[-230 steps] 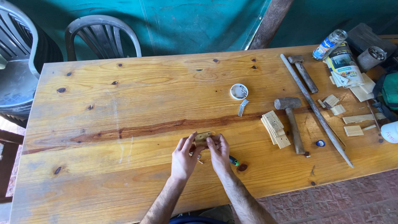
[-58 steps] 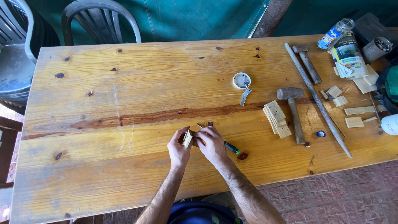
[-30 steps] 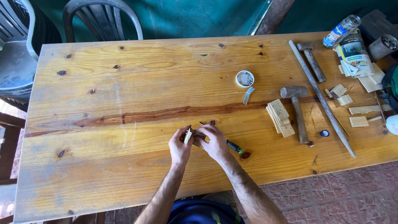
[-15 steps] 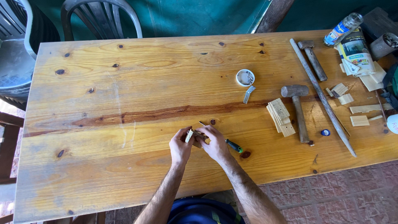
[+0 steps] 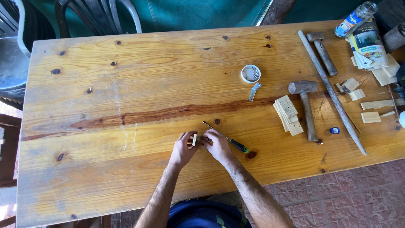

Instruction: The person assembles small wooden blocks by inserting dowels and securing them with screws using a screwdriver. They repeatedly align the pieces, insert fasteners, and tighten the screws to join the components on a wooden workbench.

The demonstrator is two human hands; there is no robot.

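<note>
My left hand point(image 5: 182, 149) and my right hand point(image 5: 216, 145) meet near the front edge of a long wooden table point(image 5: 126, 84). Between their fingers they hold a small pale wooden piece point(image 5: 194, 139), standing on edge; most of it is hidden by the fingers. A thin screwdriver with a green and black handle point(image 5: 234, 143) lies on the table just behind my right hand, its tip pointing back left.
A small white cup of screws point(image 5: 251, 73) and a metal bracket point(image 5: 253, 91) lie mid-table. To the right are a stack of small wood pieces point(image 5: 287, 114), two hammers point(image 5: 307, 107), a long rod point(image 5: 331, 90), scraps, a bottle point(image 5: 355, 18). Chairs stand behind.
Earlier both hands held the small piece flat on the table. Since then it has been turned up on edge; over the last second the hands have hardly moved.
</note>
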